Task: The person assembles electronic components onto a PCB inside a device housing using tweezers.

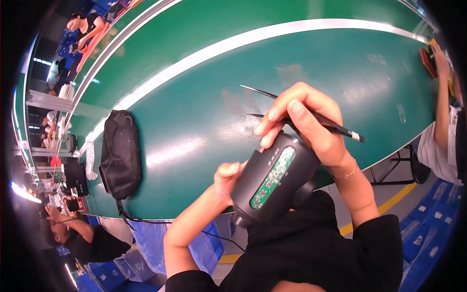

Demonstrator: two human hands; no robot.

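Note:
A black rounded housing (287, 176) is held tilted in front of my body, over the near edge of the table. A long slot in its face shows a green circuit board (273, 178) with small parts on it. My left hand (228, 180) grips the housing from its left side; most of its fingers are hidden behind it. In my right hand (311, 121) is a pair of black tweezers (335, 125), closed in the fingers, with the two tips apart and pointing to the far left. My right fingertips also rest at the housing's upper end.
On the green table (194, 121) at left lies a black fabric pouch (121, 153) with a cord hanging off the edge. A clear plastic wrap (90, 160) is beyond it. Co-workers sit at far left and right; a co-worker's hand (440, 61) is at upper right. Blue bins (428, 228) stand at lower right.

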